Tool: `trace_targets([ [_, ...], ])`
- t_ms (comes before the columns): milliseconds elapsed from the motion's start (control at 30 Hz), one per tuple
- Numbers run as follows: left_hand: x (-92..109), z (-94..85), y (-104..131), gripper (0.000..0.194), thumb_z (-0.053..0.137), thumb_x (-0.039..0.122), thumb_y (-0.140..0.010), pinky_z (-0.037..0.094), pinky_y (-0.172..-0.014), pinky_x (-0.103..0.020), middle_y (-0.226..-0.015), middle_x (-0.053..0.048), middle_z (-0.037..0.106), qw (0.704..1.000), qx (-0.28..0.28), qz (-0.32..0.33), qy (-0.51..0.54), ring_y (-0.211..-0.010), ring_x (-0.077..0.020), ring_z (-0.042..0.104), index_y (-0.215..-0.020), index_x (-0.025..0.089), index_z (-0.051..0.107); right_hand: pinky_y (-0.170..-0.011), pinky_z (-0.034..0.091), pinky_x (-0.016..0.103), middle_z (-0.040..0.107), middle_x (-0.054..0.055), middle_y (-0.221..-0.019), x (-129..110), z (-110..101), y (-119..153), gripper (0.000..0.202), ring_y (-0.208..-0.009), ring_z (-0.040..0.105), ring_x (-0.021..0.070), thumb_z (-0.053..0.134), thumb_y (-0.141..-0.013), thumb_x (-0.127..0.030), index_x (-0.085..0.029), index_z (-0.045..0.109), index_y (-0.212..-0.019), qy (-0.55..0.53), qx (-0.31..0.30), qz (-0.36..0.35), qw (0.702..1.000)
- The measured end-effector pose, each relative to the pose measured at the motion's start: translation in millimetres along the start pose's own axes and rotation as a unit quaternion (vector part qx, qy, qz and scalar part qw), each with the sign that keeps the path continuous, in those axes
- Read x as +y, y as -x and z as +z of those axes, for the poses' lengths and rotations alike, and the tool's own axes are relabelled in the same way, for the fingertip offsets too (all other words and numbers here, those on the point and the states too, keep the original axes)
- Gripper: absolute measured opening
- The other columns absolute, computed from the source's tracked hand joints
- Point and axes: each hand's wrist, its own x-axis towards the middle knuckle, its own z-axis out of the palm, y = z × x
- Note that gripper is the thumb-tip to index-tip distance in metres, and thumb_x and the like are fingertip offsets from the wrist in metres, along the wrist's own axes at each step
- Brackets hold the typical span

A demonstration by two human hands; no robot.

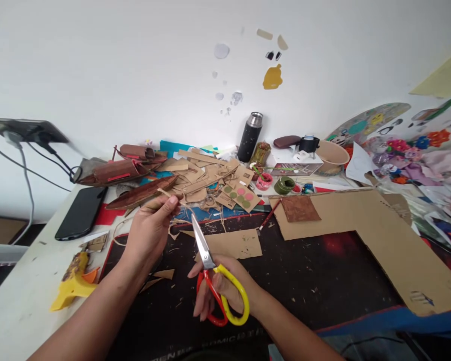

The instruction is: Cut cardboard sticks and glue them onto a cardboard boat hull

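Head view: the left hand point(154, 220) pinches a thin tan strip point(187, 205), fingers closed; the right hand point(231, 293), fingers partly curled, holds red-and-yellow scissors point(202, 242) over a dark mat point(304, 281).

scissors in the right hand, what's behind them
Behind the scissors show a cardboard strip and the dark mat; whatever the right hand covers can't be seen.

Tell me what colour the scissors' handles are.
One red handle, one yellow handle; the head view shows both.

Room for my R hand point(231, 296) over mat point(304, 286); L-shaped cardbd point(383, 225) far R, scrap pile point(199, 175) blocks fwd, glue gun point(73, 286) L.
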Motion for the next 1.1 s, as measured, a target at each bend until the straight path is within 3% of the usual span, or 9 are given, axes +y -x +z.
trace_targets([
  [200, -0.7, 1.6, 3.1, 0.03, 0.104, 0.037, -0.061, 0.05, -0.073, -0.024, -0.074, 0.0, 0.076, 0.999, 0.016, 0.036, 0.006, -0.072, -0.0122, 0.063, -0.075, 0.02, 0.084, -0.077, 0.061, 0.034, 0.081, 0.017, -0.101, 8.4, 5.5, -7.6, 0.088, -0.08, 0.08, 0.0229, 0.084, -0.073, -0.085, -0.016, 0.063, -0.123, -0.048, -0.042, 0.027, 0.998],
  [333, -0.9, 5.0, 9.3, 0.023, 0.1, 0.035, -0.068, 0.051, -0.078, -0.026, -0.079, -0.001, 0.079, 0.997, 0.026, 0.068, -0.013, -0.075, -0.0134, 0.065, -0.076, 0.021, 0.084, -0.048, 0.052, 0.023, 0.079, 0.01, -0.087, 4.7, 11.8, -11.2, 0.081, -0.051, 0.071, 0.0158, 0.077, -0.08, -0.086, -0.016, 0.061, -0.117, -0.043, -0.01, 0.029, 0.999],
  [433, -2.3, 4.9, 15.4, 0.016, 0.096, 0.033, -0.074, 0.052, -0.086, -0.029, -0.082, 0.0, 0.082, 0.992, 0.029, 0.108, -0.055, -0.083, -0.0166, 0.07, -0.078, 0.023, 0.085, -0.039, 0.046, 0.02, 0.076, 0.005, -0.078, -0.7, 20.1, -13.6, 0.075, -0.041, 0.064, 0.0133, 0.07, -0.086, -0.086, -0.017, 0.06, -0.112, -0.007, 0.037, 0.002, 0.999],
  [700, -2.4, -3.7, 36.6, 0.012, 0.082, 0.031, -0.091, 0.053, -0.082, -0.031, -0.09, -0.002, 0.083, 0.936, 0.012, 0.234, -0.263, -0.086, -0.0193, 0.072, -0.082, 0.024, 0.083, -0.036, 0.047, 0.022, 0.069, 0.0, -0.062, 0.0, 32.2, -26.5, 0.074, -0.038, 0.061, 0.0155, 0.064, -0.089, -0.088, -0.017, 0.06, -0.109, -0.021, 0.066, -0.021, 0.997],
  [900, -3.4, -2.8, 46.2, 0.01, 0.079, 0.027, -0.093, 0.054, -0.084, -0.032, -0.088, -0.001, 0.08, 0.914, 0.017, 0.287, -0.285, -0.087, -0.0196, 0.072, -0.084, 0.024, 0.082, -0.036, 0.047, 0.021, 0.067, -0.002, -0.061, -1.2, 37.7, -30.4, 0.074, -0.038, 0.061, 0.0144, 0.063, -0.089, -0.089, -0.017, 0.059, -0.108, -0.024, 0.073, -0.022, 0.997],
  [1100, -4.6, -1.1, 51.0, 0.01, 0.079, 0.029, -0.095, 0.052, -0.083, -0.032, -0.089, -0.002, 0.078, 0.921, 0.017, 0.27, -0.282, -0.088, -0.02, 0.069, -0.086, 0.026, 0.083, -0.037, 0.048, 0.022, 0.066, -0.003, -0.06, -1.4, 40.2, -31.0, 0.074, -0.039, 0.061, 0.0147, 0.064, -0.09, -0.087, -0.016, 0.06, -0.113, -0.03, 0.084, -0.018, 0.996],
])
